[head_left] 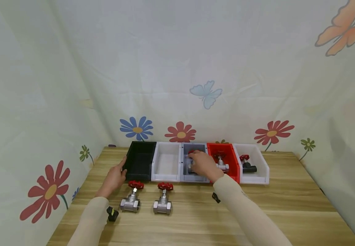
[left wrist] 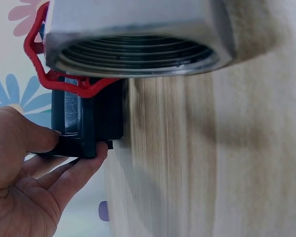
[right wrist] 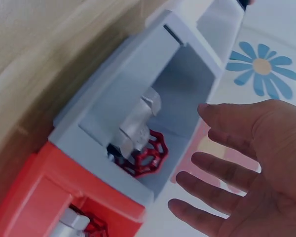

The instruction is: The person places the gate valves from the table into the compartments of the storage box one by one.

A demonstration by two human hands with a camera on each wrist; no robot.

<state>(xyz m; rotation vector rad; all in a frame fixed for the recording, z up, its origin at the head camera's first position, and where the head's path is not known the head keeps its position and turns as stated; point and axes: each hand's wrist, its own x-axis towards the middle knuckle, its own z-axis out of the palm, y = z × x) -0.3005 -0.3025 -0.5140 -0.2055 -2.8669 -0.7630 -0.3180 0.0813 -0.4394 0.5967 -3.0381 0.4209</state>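
My left hand [head_left: 115, 177] is at the left side of the black bin [head_left: 140, 161]; in the left wrist view its thumb and fingers [left wrist: 81, 175] pinch the bin's edge. Over the grey bin [head_left: 194, 178], my right hand [head_left: 206, 164] holds nothing, its fingers spread apart in the right wrist view. Inside that bin lies a metal gate valve [right wrist: 138, 123] with a red handwheel. Two similar valves, a left one [head_left: 130, 204] and a right one [head_left: 162, 205], stand on the table before the bins, red handwheels up.
A white bin [head_left: 166, 177] stands between the black and grey ones. The red bin [head_left: 236, 171] holds another metal valve [head_left: 222, 165]. At the row's right end, a white bin [head_left: 262, 176] contains a black valve [head_left: 249, 167] with a red handle. A patterned curtain [head_left: 165, 68] hangs behind the table.
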